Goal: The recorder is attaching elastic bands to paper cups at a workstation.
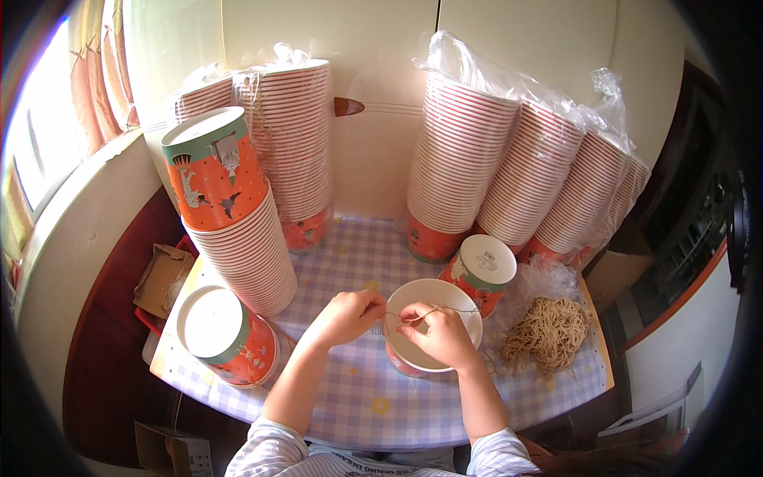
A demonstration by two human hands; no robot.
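My left hand [350, 318] is closed in a pinch on a thin tan string [387, 322], just left of an open paper tub. My right hand [439, 335] pinches the same string above the tub's mouth, fingertips curled together. Between the two hands the string is looped, and a strand of it runs rightward across the opening. White inside and orange outside, the paper tub [461, 311] stands upright on the table under my right hand. A tangled heap of tan string [548, 334] lies to its right.
An upside-down paper tub [486, 262] sits behind the open one. Tall plastic-wrapped tub stacks [465, 151] fill the back right, with another wrapped stack [290, 135] back left. At left stand an unwrapped stack [242, 246] and a shorter one [230, 334]. A checked cloth [358, 405] covers the table.
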